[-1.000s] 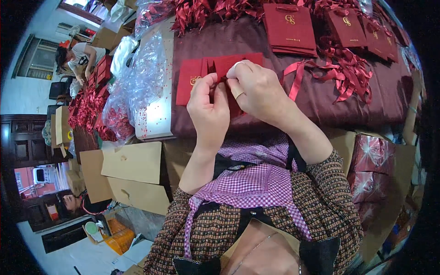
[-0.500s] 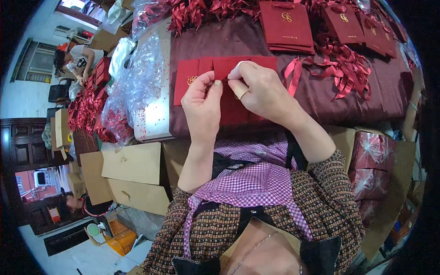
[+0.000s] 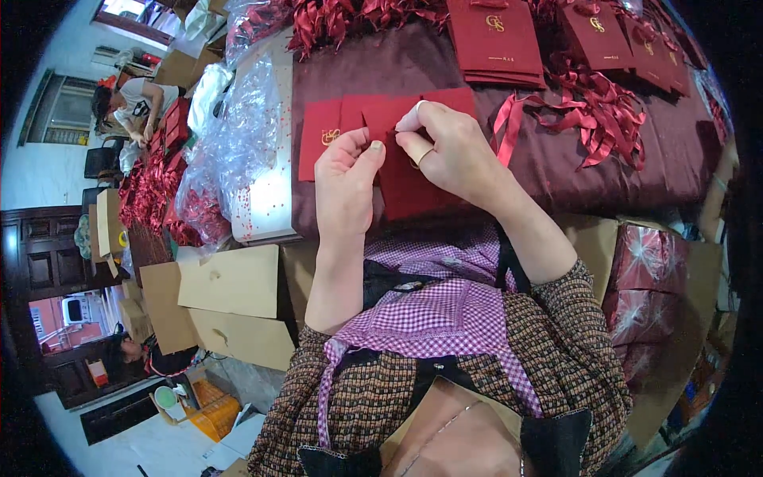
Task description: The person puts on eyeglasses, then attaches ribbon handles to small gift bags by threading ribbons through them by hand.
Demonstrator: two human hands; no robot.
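Several flat red paper bags point(image 3: 322, 127) with gold lettering lie overlapped on the dark maroon cloth point(image 3: 381, 67) in front of me. Above them my left hand point(image 3: 347, 179) is curled, thumb and fingertips close together at the bag's edge. Any thin thing between them is too small to make out. My right hand point(image 3: 461, 155) pinches at the upper edge of a red bag point(image 3: 409, 199), partly hiding it. Its index finger wears a white fingertip cover, and a ring is on one finger. What the right fingertips hold cannot be seen clearly.
Loose red ribbons point(image 3: 592, 119) lie right of my hands, near stacked red bags point(image 3: 497, 44). More ribbons point(image 3: 358, 20) line the far side. Clear plastic wrap point(image 3: 250, 119) lies at left, above an opened carton point(image 3: 230, 282). A co-worker point(image 3: 143, 99) handles red items at far left.
My left thumb and fingertips have parted slightly and sit a little lower. The right hand stays at the bag's upper edge, with small finger movements.
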